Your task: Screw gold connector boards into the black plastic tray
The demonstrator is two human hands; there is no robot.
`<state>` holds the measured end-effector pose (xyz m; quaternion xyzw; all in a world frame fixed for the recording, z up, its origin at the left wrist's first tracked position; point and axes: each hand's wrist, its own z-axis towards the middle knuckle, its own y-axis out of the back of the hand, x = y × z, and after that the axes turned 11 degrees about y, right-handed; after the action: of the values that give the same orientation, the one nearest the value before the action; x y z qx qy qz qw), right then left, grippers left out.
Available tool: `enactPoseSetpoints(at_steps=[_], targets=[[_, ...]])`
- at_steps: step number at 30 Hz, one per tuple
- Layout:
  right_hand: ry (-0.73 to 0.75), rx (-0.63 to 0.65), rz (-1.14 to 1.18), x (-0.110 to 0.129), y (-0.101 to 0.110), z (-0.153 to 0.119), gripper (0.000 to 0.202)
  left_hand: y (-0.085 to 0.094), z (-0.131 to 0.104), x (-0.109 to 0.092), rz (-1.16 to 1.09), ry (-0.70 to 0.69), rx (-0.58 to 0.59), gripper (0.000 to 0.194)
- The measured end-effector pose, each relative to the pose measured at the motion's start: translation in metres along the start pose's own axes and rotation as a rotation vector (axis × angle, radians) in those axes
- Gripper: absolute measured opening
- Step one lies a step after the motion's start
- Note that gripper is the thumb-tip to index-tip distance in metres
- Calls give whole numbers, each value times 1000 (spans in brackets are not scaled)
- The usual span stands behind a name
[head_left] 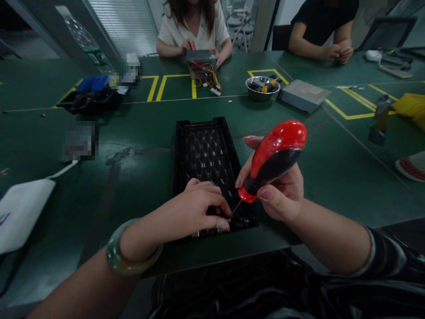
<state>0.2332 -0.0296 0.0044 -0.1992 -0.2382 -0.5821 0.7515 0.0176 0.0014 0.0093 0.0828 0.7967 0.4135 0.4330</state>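
A black plastic panel [212, 148] with a patterned inner face and raised edges lies on the table in front of me. My right hand [282, 195] is wrapped round a red and black screwdriver [277, 153], tilted with its handle up and to the right. The screwdriver's thin shaft points down to the near right part of the panel. My left hand [202, 208] rests over the panel's near end, thumb and forefinger pinched around the screwdriver's tip. Whatever small thing is between those fingertips is too small to make out.
The green table [142, 133] bears a metal bowl [262, 91] of small parts and a grey metal box [303, 95]. Across it, one person handles a power supply [202, 60] with coloured wires; another rests their hands. A black tray [91, 99] and white pouch [25, 212] lie left.
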Motion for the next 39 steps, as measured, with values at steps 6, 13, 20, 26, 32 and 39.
enactPoseSetpoints(at_steps=[6, 13, 20, 26, 32, 39], targets=[[-29, -6, 57, 0, -3, -1, 49, 11, -2, 4, 5, -31, 12, 12], [-37, -11, 18, 0, -7, 3, 33, 8, -1, 6, 33, -41, 18, 10], [-119, 34, 235, 4, -7, 5, 25, 9, -1, -1, 31, -81, 26, 13], [-184, 41, 324, 4, -19, 5, 51, 7, -1, 0, 29, -93, 19, 16], [-210, 64, 401, 5, -17, 1, 38, 4, -1, 4, 58, -98, -23, 20], [-293, 47, 478, 9, -18, 4, 39, 5, -3, 1, 111, -58, -39, 25]])
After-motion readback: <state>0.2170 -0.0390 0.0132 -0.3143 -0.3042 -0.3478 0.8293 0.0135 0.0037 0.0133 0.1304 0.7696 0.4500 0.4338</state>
